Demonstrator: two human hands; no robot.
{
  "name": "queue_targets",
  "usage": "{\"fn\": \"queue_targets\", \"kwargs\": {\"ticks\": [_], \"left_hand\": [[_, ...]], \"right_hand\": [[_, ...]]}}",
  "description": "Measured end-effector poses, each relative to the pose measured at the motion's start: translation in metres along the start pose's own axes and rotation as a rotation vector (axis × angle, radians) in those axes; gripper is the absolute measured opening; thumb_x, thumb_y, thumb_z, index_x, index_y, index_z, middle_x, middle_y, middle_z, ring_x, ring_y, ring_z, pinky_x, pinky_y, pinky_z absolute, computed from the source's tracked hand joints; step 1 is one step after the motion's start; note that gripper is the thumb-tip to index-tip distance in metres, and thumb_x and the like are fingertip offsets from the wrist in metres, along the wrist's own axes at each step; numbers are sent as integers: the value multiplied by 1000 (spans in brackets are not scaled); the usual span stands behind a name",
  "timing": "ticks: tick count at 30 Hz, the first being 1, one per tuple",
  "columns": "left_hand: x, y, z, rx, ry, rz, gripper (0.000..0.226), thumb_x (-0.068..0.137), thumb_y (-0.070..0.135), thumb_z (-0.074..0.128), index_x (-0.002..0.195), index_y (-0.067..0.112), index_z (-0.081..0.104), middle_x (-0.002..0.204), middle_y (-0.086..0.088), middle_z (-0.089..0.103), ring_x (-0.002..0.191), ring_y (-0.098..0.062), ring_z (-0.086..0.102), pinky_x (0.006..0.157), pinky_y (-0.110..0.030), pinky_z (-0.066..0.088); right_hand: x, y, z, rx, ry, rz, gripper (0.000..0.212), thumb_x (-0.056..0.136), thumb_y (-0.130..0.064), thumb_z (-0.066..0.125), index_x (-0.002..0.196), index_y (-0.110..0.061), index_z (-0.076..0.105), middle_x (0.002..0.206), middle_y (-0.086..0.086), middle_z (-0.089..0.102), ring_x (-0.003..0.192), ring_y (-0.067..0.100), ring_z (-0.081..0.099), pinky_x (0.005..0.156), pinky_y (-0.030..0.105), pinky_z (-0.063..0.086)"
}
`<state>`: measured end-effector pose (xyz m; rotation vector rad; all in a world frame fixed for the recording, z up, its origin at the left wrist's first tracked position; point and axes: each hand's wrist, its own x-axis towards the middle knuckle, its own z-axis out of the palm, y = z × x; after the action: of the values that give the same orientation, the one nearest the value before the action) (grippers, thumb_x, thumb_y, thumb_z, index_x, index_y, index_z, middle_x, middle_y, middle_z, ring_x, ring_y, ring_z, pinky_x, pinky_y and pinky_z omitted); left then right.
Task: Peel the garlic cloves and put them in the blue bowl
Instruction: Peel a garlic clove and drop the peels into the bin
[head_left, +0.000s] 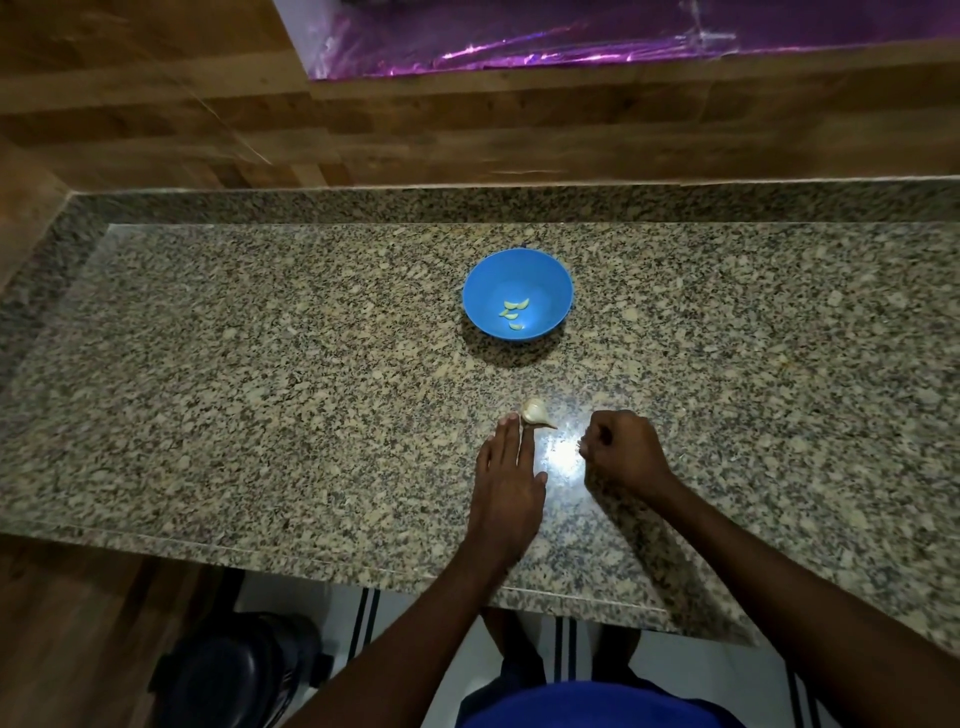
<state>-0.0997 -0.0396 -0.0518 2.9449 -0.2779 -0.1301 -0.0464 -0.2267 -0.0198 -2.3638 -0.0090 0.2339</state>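
Bare forearms, blue garment (597, 709)

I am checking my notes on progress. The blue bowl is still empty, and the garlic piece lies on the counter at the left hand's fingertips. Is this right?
Not quite. The head view shows the blue bowl is not empty: it holds a few peeled garlic cloves. The rest stands: the garlic piece lies on the granite counter at the fingertips of the left hand.
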Motion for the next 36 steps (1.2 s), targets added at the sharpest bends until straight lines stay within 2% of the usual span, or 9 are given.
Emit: {"fn": "queue_targets", "kwargs": {"ticks": [7, 13, 17, 21, 24, 26, 28, 32, 36], "left_hand": [[-2, -5, 7, -8, 19, 33, 66, 99, 40, 29, 155, 5, 29, 164, -16, 23, 153, -29, 20, 120, -46, 28], [-1, -7, 2, -66, -35, 39, 74, 96, 47, 22, 159, 9, 16, 168, -11, 5, 155, -23, 1, 124, -42, 7], [-2, -4, -5, -71, -38, 28, 75, 95, 47, 23, 158, 6, 21, 166, -14, 11, 155, -27, 8, 122, -41, 7], [1, 3, -15, -175, 70, 14, 53, 91, 27, 52, 139, 5, 54, 147, -18, 50, 136, -36, 46, 111, -46, 37], [5, 17, -27, -429, 158, 4, 22, 89, 17, 60, 106, 12, 72, 103, -7, 70, 94, -25, 64, 80, -36, 50], [11, 30, -38, -706, 67, -89, 15, 90, 14, 65, 102, 12, 75, 93, -3, 74, 79, -11, 67, 71, -24, 52], [19, 40, -47, -950, 0, -218, 10, 89, 11, 69, 96, 10, 76, 82, -6, 76, 66, -10, 70, 62, -21, 56], [29, 48, -58, -1279, -160, -369, 7, 88, 7, 73, 95, 4, 74, 80, -17, 75, 62, -22, 69, 58, -34, 61], [37, 50, -60, -1358, -267, -408, 8, 84, 5, 78, 89, 0, 74, 84, -23, 74, 64, -24, 67, 59, -30, 59]], "right_hand": [[16, 3, -6, 31, -105, 149, 22, 75, -10, 78, 57, -13, 66, 58, -11, 66, 57, -4, 58, 51, 19, 42], [12, -1, 2, -75, -31, 49, 21, 76, -2, 62, 56, -9, 59, 57, 4, 63, 56, 19, 60, 53, 35, 50], [3, -14, 4, -218, -38, -60, 43, 77, -1, 61, 51, -22, 34, 48, -5, 38, 48, 15, 40, 44, 26, 22], [5, -11, -8, -131, -91, -23, 37, 76, -5, 70, 51, -24, 48, 53, -9, 55, 54, 11, 54, 52, 28, 40], [-3, -7, -20, 226, -155, 157, 24, 84, -3, 74, 62, -11, 69, 57, 5, 68, 54, 17, 68, 57, 25, 56], [-14, -9, -23, 578, -169, 310, 11, 89, 5, 68, 78, 9, 70, 70, 27, 71, 66, 40, 72, 62, 49, 62], [-24, -11, -28, 742, -147, 397, 9, 92, 7, 63, 90, 15, 67, 80, 33, 70, 73, 45, 72, 63, 55, 60], [-35, -12, -37, 752, -103, 367, 8, 92, 6, 63, 90, 8, 70, 79, 28, 72, 63, 28, 73, 59, 34, 62], [-35, -8, -40, 561, -104, 261, 11, 94, -7, 66, 86, 0, 70, 68, 17, 73, 57, 29, 70, 62, 36, 60]]}}
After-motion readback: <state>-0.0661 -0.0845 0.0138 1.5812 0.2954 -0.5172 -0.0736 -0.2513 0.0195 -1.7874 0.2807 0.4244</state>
